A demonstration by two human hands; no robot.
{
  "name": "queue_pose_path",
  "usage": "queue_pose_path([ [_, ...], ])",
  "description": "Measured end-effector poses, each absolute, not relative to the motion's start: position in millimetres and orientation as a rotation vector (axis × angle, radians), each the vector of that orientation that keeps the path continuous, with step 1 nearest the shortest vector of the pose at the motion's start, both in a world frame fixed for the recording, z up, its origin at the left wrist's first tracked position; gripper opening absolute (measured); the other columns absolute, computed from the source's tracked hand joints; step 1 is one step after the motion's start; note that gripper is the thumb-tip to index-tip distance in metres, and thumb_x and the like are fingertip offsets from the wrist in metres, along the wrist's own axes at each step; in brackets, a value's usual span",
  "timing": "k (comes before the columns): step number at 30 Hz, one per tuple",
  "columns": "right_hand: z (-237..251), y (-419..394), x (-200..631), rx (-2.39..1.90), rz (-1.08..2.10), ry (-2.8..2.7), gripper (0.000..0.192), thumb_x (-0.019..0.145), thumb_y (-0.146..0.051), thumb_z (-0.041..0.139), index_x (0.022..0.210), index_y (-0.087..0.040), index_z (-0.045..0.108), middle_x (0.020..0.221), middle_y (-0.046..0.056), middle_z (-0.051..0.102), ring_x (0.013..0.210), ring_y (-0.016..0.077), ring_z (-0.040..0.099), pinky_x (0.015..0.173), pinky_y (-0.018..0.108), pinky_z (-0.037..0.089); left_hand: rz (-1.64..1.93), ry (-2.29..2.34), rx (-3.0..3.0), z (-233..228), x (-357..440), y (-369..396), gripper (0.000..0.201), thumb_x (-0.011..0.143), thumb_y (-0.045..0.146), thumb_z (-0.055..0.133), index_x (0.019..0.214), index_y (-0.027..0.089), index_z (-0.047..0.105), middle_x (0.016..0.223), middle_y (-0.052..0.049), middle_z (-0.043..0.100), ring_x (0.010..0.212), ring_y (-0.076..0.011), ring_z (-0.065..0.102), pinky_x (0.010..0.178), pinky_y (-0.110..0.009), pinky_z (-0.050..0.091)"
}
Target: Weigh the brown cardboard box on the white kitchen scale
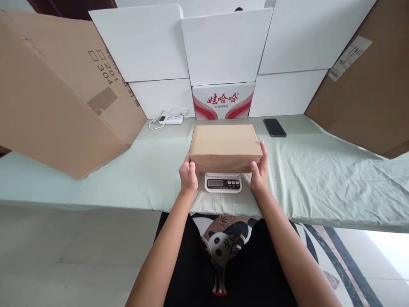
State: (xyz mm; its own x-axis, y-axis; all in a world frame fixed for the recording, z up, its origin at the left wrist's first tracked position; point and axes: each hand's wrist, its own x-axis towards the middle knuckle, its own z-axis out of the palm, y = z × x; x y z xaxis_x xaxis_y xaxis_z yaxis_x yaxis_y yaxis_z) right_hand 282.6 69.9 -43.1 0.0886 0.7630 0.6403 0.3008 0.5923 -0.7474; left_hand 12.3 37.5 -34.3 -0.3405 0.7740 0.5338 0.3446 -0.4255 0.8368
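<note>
A closed brown cardboard box is held level between my two hands. My left hand grips its left front corner, thumb on the front face. At the right front corner my right hand has its thumb on the front face and fingers along the side. Directly under the box is a white kitchen scale; only its front panel with a small display and several buttons shows. Its weighing plate is mostly hidden, and I cannot tell whether the box touches it.
A pale green cloth covers the table. A white device with a cable lies back left, a black phone back right. White boxes line the back. Large cardboard panels stand left and right.
</note>
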Motion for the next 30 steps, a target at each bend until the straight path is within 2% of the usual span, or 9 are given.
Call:
queue_pose_path([
  [5, -39.6, 68.3, 282.0, -0.950, 0.416, -1.486, 0.085, 0.104, -0.071, 0.054, 0.176, -0.028, 0.039, 0.183, 0.015, 0.045, 0.170, 0.0437, 0.043, 0.138, 0.071, 0.038, 1.818, 1.428, 1.555, -33.1, 12.5, 36.2, 0.078, 0.106, 0.080, 0.038, 0.133, 0.020, 0.078, 0.118, -0.017, 0.085, 0.118, -0.0359, 0.077, 0.101, -0.046, 0.062],
  [11, -38.4, 67.4, 281.1, -0.957, 0.389, -1.463, 0.082, 0.104, -0.072, 0.053, 0.173, -0.028, 0.044, 0.177, 0.016, 0.054, 0.162, 0.0416, 0.053, 0.133, 0.068, 0.046, 1.856, 1.400, 1.541, -32.2, 13.7, 34.3, 0.074, 0.107, 0.078, 0.040, 0.131, 0.020, 0.080, 0.119, -0.017, 0.084, 0.123, -0.0362, 0.075, 0.111, -0.047, 0.058],
  [18, -41.5, 68.1, 283.7, -0.921, 0.347, -1.477, 0.076, 0.107, -0.067, 0.053, 0.174, -0.032, 0.044, 0.177, 0.014, 0.053, 0.165, 0.0415, 0.051, 0.136, 0.071, 0.041, 1.844, 1.404, 1.528, -30.6, 14.0, 33.4, 0.073, 0.107, 0.079, 0.039, 0.123, 0.021, 0.081, 0.117, -0.016, 0.085, 0.120, -0.0353, 0.076, 0.104, -0.045, 0.060],
  [24, -36.1, 64.6, 282.3, -0.944, 0.329, -1.481, 0.078, 0.107, -0.069, 0.051, 0.173, -0.027, 0.046, 0.175, 0.017, 0.056, 0.165, 0.0425, 0.051, 0.133, 0.068, 0.045, 1.831, 1.422, 1.546, -31.0, 13.9, 34.9, 0.074, 0.108, 0.078, 0.038, 0.126, 0.020, 0.081, 0.119, -0.016, 0.085, 0.123, -0.0358, 0.076, 0.106, -0.045, 0.060],
  [30, -35.9, 65.5, 280.6, -0.907, 0.354, -1.467, 0.078, 0.106, -0.070, 0.052, 0.172, -0.028, 0.047, 0.172, 0.016, 0.058, 0.163, 0.0414, 0.053, 0.133, 0.067, 0.046, 1.845, 1.430, 1.545, -32.1, 13.4, 35.0, 0.074, 0.108, 0.077, 0.039, 0.128, 0.020, 0.081, 0.119, -0.017, 0.085, 0.120, -0.0359, 0.077, 0.105, -0.046, 0.061],
])
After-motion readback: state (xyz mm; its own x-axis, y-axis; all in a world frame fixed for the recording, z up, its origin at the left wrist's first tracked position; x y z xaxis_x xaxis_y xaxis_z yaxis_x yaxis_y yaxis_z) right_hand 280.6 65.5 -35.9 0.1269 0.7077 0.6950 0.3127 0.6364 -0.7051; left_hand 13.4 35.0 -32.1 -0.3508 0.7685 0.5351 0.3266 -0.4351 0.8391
